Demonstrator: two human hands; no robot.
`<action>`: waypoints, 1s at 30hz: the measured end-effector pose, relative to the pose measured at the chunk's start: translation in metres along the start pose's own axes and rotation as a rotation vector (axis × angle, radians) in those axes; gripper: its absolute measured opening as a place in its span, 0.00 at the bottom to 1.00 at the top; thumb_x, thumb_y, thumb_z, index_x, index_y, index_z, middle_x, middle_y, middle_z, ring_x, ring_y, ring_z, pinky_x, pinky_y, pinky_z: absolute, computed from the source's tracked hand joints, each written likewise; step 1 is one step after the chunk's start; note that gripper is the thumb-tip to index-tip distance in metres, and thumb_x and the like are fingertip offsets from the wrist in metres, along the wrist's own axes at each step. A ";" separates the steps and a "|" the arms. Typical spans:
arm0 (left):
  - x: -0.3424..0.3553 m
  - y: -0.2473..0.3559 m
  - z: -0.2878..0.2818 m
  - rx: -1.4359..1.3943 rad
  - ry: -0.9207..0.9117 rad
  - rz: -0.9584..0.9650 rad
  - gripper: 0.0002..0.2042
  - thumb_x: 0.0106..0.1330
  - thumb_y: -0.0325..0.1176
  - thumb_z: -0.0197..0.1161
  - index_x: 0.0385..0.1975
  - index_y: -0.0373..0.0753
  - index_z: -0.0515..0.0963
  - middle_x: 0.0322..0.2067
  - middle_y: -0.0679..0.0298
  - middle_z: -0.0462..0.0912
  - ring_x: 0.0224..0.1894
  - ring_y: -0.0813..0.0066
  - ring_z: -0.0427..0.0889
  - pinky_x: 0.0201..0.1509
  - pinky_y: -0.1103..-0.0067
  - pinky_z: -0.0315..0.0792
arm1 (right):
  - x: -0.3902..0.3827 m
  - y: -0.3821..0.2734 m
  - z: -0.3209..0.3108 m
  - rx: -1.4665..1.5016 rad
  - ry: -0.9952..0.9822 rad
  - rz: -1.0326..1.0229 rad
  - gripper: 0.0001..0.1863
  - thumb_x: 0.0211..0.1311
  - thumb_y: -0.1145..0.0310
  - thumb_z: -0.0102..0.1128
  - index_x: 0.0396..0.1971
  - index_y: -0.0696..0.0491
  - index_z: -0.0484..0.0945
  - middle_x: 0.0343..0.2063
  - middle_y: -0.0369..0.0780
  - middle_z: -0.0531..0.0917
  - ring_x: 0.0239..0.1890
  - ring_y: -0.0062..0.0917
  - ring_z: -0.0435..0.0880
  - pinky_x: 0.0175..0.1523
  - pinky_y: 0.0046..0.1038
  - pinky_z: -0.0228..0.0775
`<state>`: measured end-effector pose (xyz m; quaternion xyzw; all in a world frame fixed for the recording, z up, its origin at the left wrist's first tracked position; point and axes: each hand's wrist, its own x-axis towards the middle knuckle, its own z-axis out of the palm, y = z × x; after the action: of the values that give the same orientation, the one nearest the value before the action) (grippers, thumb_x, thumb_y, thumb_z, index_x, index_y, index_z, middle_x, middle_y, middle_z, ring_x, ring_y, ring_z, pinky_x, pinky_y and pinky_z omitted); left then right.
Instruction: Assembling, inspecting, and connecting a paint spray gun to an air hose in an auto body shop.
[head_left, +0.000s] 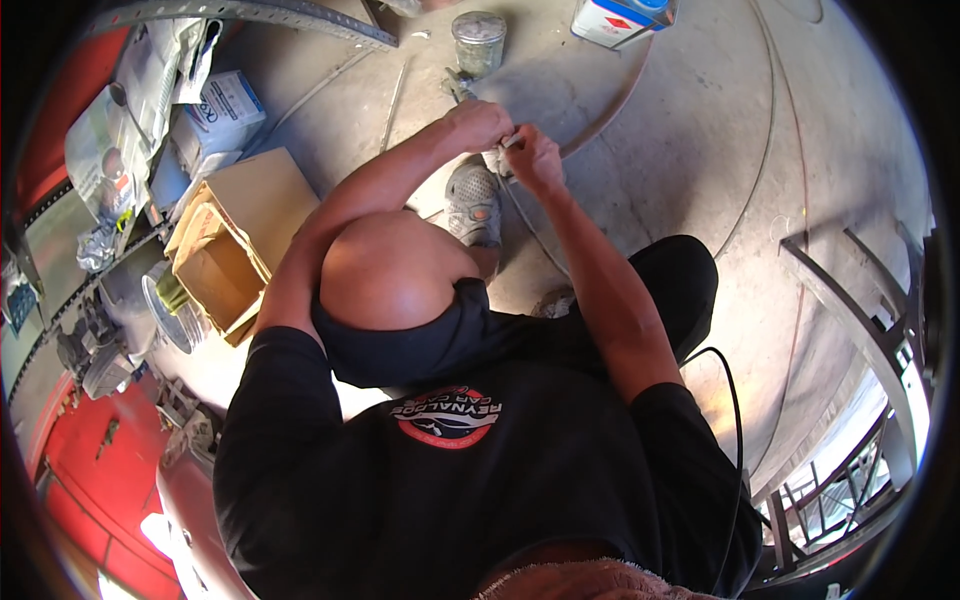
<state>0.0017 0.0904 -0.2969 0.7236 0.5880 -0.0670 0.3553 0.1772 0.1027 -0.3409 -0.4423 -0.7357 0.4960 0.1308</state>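
1. Concrete floor: spreads far and right of you.
2. Cardboard box: left, open side facing near.
3. Blue-and-white tin: far, right of your hands.
4. Round can: far, beyond your left hand.
5. Left hand: fingers curled, can't tell on what.
6. Right hand: just beside it, fingers pinching small pale piece.
7. Small pale piece: between your hands, partly hidden.

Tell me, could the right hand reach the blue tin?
Probably yes, with a stretch: only floor and a hose show between the right hand and the tin, though that hand seems to pinch something small.
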 end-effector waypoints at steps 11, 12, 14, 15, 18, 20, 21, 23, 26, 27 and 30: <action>-0.013 -0.002 0.012 0.039 0.080 0.114 0.04 0.57 0.28 0.60 0.28 0.40 0.82 0.32 0.58 0.81 0.40 0.56 0.83 0.42 0.64 0.78 | -0.006 0.001 0.024 -0.074 0.093 0.000 0.11 0.55 0.68 0.61 0.39 0.53 0.79 0.29 0.50 0.84 0.36 0.50 0.83 0.44 0.48 0.74; -0.014 -0.003 0.012 0.039 0.080 0.112 0.04 0.57 0.28 0.60 0.28 0.40 0.82 0.32 0.58 0.81 0.40 0.56 0.83 0.42 0.64 0.78 | -0.004 -0.003 0.021 -0.064 0.037 0.040 0.12 0.56 0.67 0.61 0.39 0.54 0.78 0.31 0.52 0.85 0.38 0.51 0.83 0.44 0.48 0.74; -0.015 -0.006 0.014 0.032 0.066 0.110 0.04 0.57 0.28 0.59 0.27 0.39 0.81 0.31 0.57 0.80 0.39 0.55 0.83 0.41 0.64 0.78 | -0.003 -0.012 0.020 -0.052 -0.021 0.079 0.12 0.57 0.67 0.62 0.39 0.56 0.77 0.34 0.54 0.85 0.40 0.53 0.83 0.45 0.48 0.74; -0.014 -0.005 0.016 0.031 0.067 0.112 0.04 0.57 0.28 0.59 0.27 0.39 0.81 0.31 0.57 0.80 0.39 0.55 0.83 0.41 0.64 0.78 | -0.003 -0.010 0.021 -0.089 -0.025 0.112 0.12 0.56 0.67 0.62 0.39 0.56 0.77 0.34 0.54 0.85 0.40 0.52 0.83 0.45 0.48 0.74; -0.008 -0.003 0.022 0.000 0.055 0.061 0.04 0.57 0.28 0.59 0.27 0.37 0.81 0.32 0.57 0.80 0.38 0.54 0.82 0.42 0.64 0.77 | -0.006 0.008 0.024 -0.117 0.067 0.161 0.12 0.55 0.69 0.61 0.39 0.56 0.78 0.33 0.52 0.85 0.37 0.49 0.85 0.42 0.45 0.76; -0.011 -0.009 0.026 -0.087 0.195 0.170 0.05 0.56 0.28 0.58 0.28 0.37 0.80 0.33 0.56 0.81 0.38 0.53 0.82 0.44 0.63 0.77 | -0.016 0.017 0.033 -0.104 0.154 0.173 0.12 0.54 0.71 0.60 0.39 0.57 0.78 0.31 0.51 0.86 0.34 0.46 0.86 0.40 0.42 0.77; -0.011 -0.008 0.027 -0.093 0.194 0.170 0.05 0.56 0.28 0.58 0.28 0.37 0.80 0.33 0.56 0.81 0.38 0.53 0.82 0.44 0.63 0.77 | -0.020 0.020 0.036 0.195 0.173 0.449 0.12 0.53 0.73 0.59 0.38 0.58 0.78 0.28 0.47 0.85 0.30 0.39 0.85 0.36 0.38 0.76; -0.011 -0.006 0.028 -0.174 0.209 0.092 0.06 0.57 0.29 0.57 0.30 0.37 0.80 0.34 0.56 0.81 0.38 0.53 0.82 0.45 0.62 0.76 | -0.029 0.027 0.039 0.492 0.189 0.725 0.12 0.52 0.75 0.58 0.37 0.60 0.79 0.26 0.43 0.84 0.26 0.32 0.83 0.32 0.33 0.75; -0.009 -0.001 0.025 -0.197 0.244 0.069 0.07 0.57 0.29 0.56 0.31 0.38 0.80 0.34 0.56 0.81 0.40 0.53 0.82 0.45 0.63 0.76 | -0.031 0.038 0.032 0.958 0.227 0.702 0.13 0.50 0.76 0.59 0.37 0.63 0.79 0.24 0.38 0.80 0.22 0.21 0.76 0.28 0.25 0.68; -0.011 -0.002 0.025 -0.198 0.245 0.064 0.07 0.57 0.29 0.56 0.31 0.38 0.80 0.34 0.56 0.81 0.40 0.53 0.82 0.45 0.63 0.76 | -0.032 0.041 0.026 0.902 0.088 0.564 0.13 0.52 0.75 0.60 0.38 0.64 0.80 0.24 0.38 0.80 0.22 0.21 0.76 0.27 0.25 0.68; -0.016 -0.005 0.028 -0.194 0.218 0.055 0.08 0.58 0.29 0.55 0.33 0.39 0.80 0.35 0.57 0.81 0.41 0.54 0.82 0.46 0.63 0.76 | -0.023 0.025 0.015 0.794 -0.113 0.549 0.12 0.52 0.74 0.63 0.36 0.64 0.82 0.24 0.38 0.82 0.20 0.22 0.76 0.25 0.26 0.68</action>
<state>0.0015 0.0612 -0.3108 0.7048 0.6066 0.0788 0.3593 0.1943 0.0784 -0.3632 -0.5086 -0.3517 0.7777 0.1135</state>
